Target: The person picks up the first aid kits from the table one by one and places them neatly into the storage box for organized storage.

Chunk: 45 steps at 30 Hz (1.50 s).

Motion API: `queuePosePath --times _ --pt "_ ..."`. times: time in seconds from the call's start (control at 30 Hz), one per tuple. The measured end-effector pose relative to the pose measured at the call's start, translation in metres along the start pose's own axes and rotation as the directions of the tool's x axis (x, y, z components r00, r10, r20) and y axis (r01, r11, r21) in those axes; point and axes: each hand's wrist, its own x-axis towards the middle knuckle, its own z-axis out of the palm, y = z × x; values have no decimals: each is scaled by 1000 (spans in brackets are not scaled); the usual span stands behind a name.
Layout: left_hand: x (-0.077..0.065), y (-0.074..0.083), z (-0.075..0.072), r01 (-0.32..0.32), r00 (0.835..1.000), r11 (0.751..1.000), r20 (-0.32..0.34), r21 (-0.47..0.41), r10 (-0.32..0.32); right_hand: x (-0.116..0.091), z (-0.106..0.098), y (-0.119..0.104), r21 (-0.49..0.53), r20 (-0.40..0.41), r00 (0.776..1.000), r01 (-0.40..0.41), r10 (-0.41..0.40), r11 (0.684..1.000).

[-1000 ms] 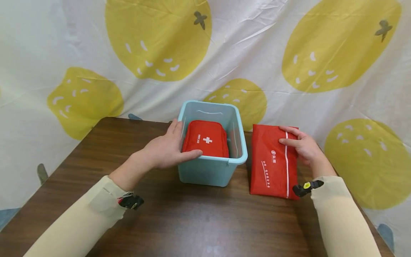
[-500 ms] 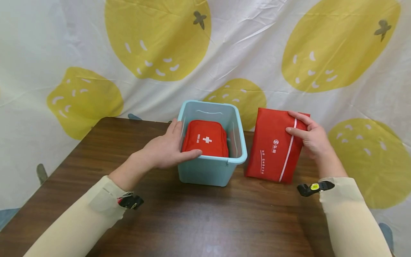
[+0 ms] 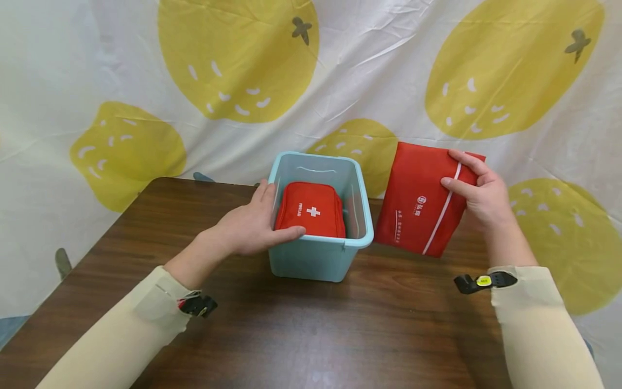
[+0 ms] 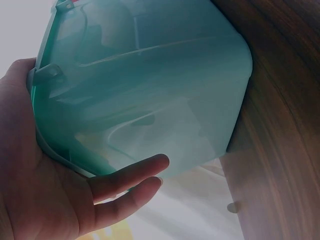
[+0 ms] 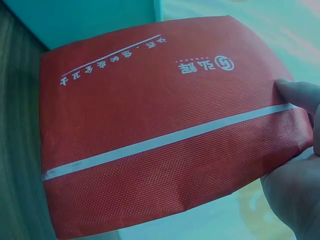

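My right hand (image 3: 486, 197) pinches a flat red pouch (image 3: 413, 183) by its upper right corner, thumb on the printed face. The pouch (image 5: 165, 115) has a pale stripe and white lettering, and hangs tilted just right of a light blue plastic bin (image 3: 308, 262). Inside the bin lies a red first aid bag (image 3: 308, 202) with a white cross. My left hand (image 3: 248, 224) rests on the bin's left side, thumb over the front rim. In the left wrist view its fingers (image 4: 135, 177) lie nearly straight along the outer wall of the bin (image 4: 150, 90).
The bin stands on a dark wood table (image 3: 291, 329), toward its back edge. A white cloth (image 3: 369, 59) printed with yellow fruit hangs right behind the table.
My right hand has lifted the red pouch off the table, up and slightly to the right, and it has tilted. The left hand and the bin have stayed in place.
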Motion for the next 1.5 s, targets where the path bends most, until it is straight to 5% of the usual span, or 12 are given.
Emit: queuePosePath --times 0.5,0.83,1.13,1.5 --pt "0 1 0 -9 1000 1000 -18 -4 9 -2 20 -43 165 -25 986 165 -163 972" --pt "-1 2 0 -9 1000 1000 -15 1 9 1 28 -79 304 -76 962 274 -263 912" --pt "-1 2 0 -6 1000 1000 -14 12 6 7 40 -108 373 -123 948 317 -292 872" --pt "-1 1 0 -1 1000 1000 -13 11 1 13 77 -127 389 -57 954 292 -293 874"
